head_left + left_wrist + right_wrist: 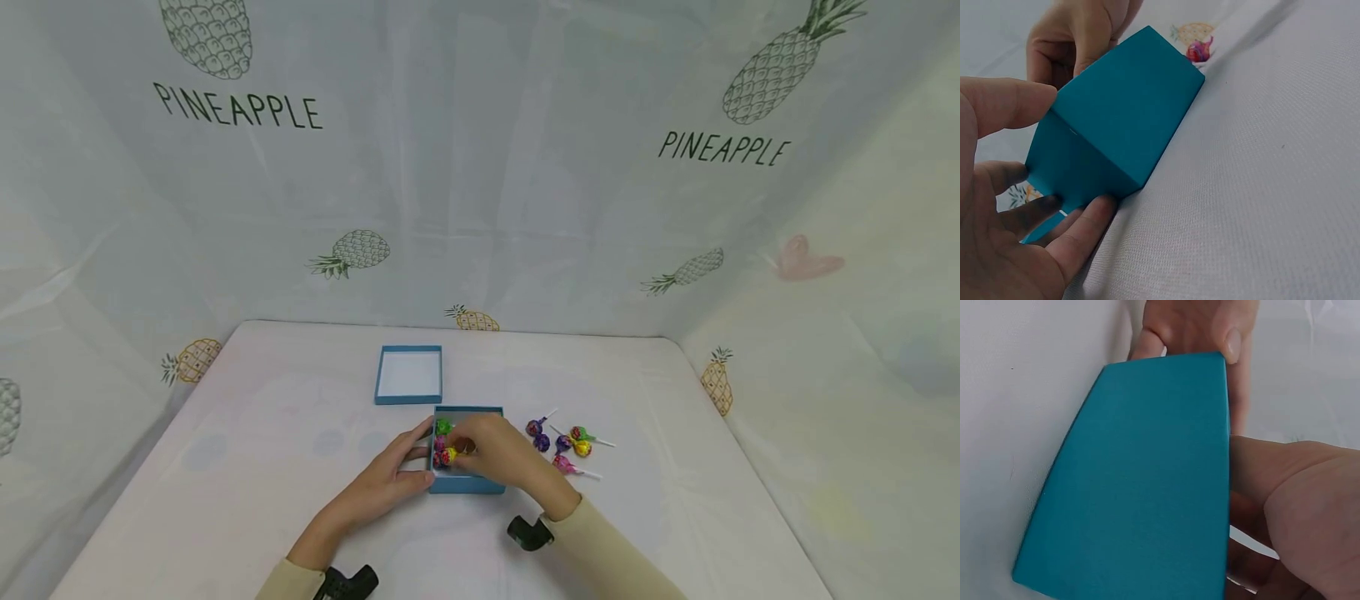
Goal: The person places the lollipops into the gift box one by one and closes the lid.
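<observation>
A blue box (pixel 467 485) stands on the table with several wrapped lollipops inside, among them a green lollipop (pixel 443 426) along its left side. My left hand (pixel 390 479) rests against the box's left wall, fingers extended; in the left wrist view its thumb (pixel 1019 103) touches the upper corner. Reaching over the right wall into the box, my right hand (pixel 491 450) has its fingers curled, and its fingertips pinch a yellow-and-red lollipop (pixel 448 456). In the right wrist view, the outside of the box (pixel 1141 475) hides those fingertips and the lollipops.
Right of the box lie several loose lollipops, including a pink one (pixel 564 464), a yellow one (pixel 582 448) and a purple one (pixel 534 427). Behind the box, to the left, a blue lid (pixel 408 399) lies with its white inside up. A pale cloth (pixel 247 500) covers the table.
</observation>
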Motion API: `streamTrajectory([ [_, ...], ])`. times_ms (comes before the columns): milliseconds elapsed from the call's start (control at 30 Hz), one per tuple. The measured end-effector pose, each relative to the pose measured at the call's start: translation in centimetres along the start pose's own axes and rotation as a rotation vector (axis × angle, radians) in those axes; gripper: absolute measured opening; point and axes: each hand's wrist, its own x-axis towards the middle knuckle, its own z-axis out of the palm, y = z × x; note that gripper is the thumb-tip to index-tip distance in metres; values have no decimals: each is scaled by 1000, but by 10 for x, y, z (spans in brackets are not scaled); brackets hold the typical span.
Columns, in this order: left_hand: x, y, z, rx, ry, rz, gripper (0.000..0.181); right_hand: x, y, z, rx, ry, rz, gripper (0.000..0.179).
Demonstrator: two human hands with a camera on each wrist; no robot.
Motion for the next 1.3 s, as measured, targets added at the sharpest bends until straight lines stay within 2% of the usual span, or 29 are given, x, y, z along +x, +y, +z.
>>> streamTrajectory([
  [400, -1, 2, 2, 3, 15, -17, 81, 4, 1, 3, 20, -88, -33, 12],
  [800, 0, 2, 0, -7, -4, -4, 81, 12, -2, 4, 39, -163, -51, 8],
  [1300, 0, 2, 1, -9, -10, -4, 81, 17, 4, 9, 97, -204, -61, 11],
])
